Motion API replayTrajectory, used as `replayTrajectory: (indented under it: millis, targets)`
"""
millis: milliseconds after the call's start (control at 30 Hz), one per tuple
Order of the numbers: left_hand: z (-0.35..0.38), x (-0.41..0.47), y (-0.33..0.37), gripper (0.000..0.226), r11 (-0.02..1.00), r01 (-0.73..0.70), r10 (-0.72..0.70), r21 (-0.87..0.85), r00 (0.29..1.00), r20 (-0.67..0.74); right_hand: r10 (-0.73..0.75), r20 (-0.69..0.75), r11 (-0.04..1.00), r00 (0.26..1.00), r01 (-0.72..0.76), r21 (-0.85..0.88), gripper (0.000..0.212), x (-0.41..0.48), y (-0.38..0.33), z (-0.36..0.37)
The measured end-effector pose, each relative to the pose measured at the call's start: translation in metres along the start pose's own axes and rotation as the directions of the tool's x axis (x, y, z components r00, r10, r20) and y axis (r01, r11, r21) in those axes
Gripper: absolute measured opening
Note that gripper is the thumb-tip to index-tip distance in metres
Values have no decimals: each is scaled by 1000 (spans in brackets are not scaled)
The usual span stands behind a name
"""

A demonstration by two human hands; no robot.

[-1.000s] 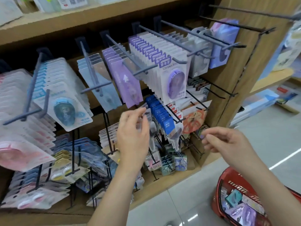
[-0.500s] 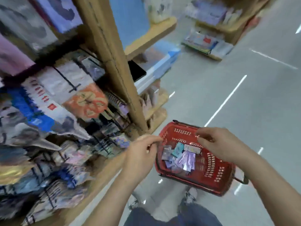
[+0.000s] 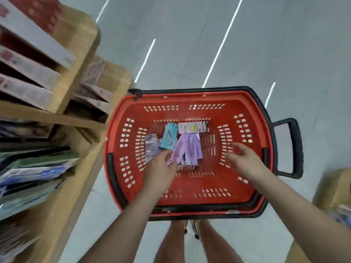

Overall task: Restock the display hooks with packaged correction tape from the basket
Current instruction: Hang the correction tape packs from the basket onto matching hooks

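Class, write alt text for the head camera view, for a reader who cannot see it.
A person's left hand reaches for purple packets in a red basket on the floor, while the right hand hovers open above it. A teal packet and white packets lie beside them; wooden shelves stand left.

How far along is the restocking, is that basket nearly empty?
Probably well along: the basket floor is mostly bare. In hand: the left hand reaches the purple packs, grip unclear; the right hand hovers open. Left: a small heap, including a teal pack and white packs. The hooks are out of view.
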State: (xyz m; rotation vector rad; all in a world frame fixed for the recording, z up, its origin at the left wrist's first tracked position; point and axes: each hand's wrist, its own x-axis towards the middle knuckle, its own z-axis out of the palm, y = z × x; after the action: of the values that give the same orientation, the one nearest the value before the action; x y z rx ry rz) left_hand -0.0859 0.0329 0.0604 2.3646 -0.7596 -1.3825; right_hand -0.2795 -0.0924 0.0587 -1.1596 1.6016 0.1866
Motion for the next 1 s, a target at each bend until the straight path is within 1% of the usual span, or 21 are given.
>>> replayTrajectory:
  millis: [67, 100, 200, 267, 333, 367, 400, 433, 467, 533, 567, 600, 667, 700, 733, 767, 800, 833, 867, 933, 1000]
  targets:
    - [36, 72, -32, 48, 993, 24, -26, 111, 1000, 15, 34, 22, 999, 999, -35, 27, 44, 72, 29, 42]
    - [51, 104, -45, 52, 988, 21, -24, 152, 1000, 17, 35, 32, 999, 999, -36, 25, 42, 104, 41, 62]
    - [88, 187, -81, 53, 967, -24, 31, 254, 999, -20, 47, 51, 998, 998, -49, 28, 27, 187, 71, 115]
    - [106, 228, -99, 57, 943, -6, 21, 333, 999, -43, 82, 51, 995, 995, -85, 53, 17, 228, 85, 142]
    - [121, 259, -116, 61, 946, 66, -50, 317, 997, -59, 103, 21, 994, 995, -103, 42, 36, 254, 95, 161]
    - [127, 268, -122, 61, 952, 114, -102, 285, 993, -59, 91, 0, 995, 996, -90, 35, 44, 261, 96, 169]
    - [133, 274, -128, 61, 960, 147, -142, 239, 989, -38, 68, -15, 997, 998, -67, 32, 65, 268, 100, 175]
    - [137, 276, -133, 58, 970, 162, -165, 181, 986, 1, 44, -12, 999, 999, -44, 18, 79, 268, 99, 179]
    - [141, 275, -139, 51, 980, 168, -174, 107, 984, 47, 27, -11, 1000, 1000, -27, -11, 81, 270, 102, 183]
    - [147, 266, -143, 37, 977, 213, -206, -29, 968, 145, 50, -40, 998, 998, -52, -40, 85, 271, 108, 188]
    - [150, 262, -145, 35, 971, 229, -215, -64, 961, 176, 77, -38, 997, 996, -76, 15, 84, 271, 110, 189]
    - [154, 258, -146, 35, 968, 234, -215, -85, 958, 192, 104, -35, 993, 994, -102, 61, 78, 275, 115, 191]
    - [162, 251, -144, 33, 965, 228, -201, -127, 959, 201, 137, 6, 984, 991, -137, 115, 58, 273, 112, 188]
    - [164, 248, -142, 30, 959, 234, -200, -160, 959, 203, 136, 31, 983, 990, -139, 119, 53, 273, 111, 185]
    - [166, 246, -142, 26, 939, 258, -210, -229, 954, 213, 124, 47, 984, 991, -129, 120, 48, 274, 110, 182]
    - [165, 244, -140, 21, 896, 298, -222, -329, 943, 249, 110, 60, 986, 992, -117, 116, 44, 270, 106, 177]
    - [164, 242, -138, 20, 833, 345, -226, -433, 926, 303, 98, 72, 987, 993, -106, 124, 36, 269, 105, 173]
    - [162, 240, -135, 21, 767, 386, -218, -512, 908, 359, 78, 89, 986, 993, -90, 140, 27, 267, 104, 167]
    - [162, 241, -135, 24, 725, 410, -200, -553, 895, 400, 61, 116, 984, 991, -79, 160, 20, 265, 103, 160]
    - [166, 242, -136, 32, 722, 399, -176, -565, 896, 408, 42, 177, 972, 983, -81, 221, 18, 260, 101, 151]
    - [169, 241, -132, 46, 717, 378, -164, -586, 908, 385, 58, 223, 932, 973, -133, 337, 21, 258, 100, 148]
